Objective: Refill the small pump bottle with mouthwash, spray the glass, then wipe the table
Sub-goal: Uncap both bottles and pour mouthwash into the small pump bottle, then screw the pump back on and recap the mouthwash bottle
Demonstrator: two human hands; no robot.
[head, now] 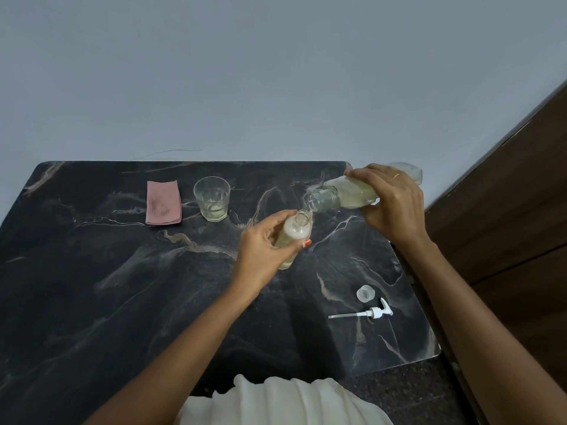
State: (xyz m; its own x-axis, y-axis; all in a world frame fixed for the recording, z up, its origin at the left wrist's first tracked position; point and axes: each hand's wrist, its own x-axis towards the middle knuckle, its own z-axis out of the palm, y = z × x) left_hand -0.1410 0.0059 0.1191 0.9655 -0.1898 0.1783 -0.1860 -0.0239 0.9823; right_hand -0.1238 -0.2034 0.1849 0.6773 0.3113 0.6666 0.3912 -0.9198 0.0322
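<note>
Head view: left hand (pixel 264 259) grip closed around small pump bottle (pixel 291 240), tilted above dark marble tabletop (pixel 92 286). Right hand (pixel 395 204) grip clasping mouthwash bottle (pixel 346 193), tipped mouth-to-mouth. Glass (pixel 212 198) beside pink cloth (pixel 163 202); pump head (pixel 368 313) and cap (pixel 365 293) near right edge.

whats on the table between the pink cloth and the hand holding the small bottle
In the head view, the glass stands between the pink cloth and the left hand holding the small bottle. Otherwise only bare table.
</note>
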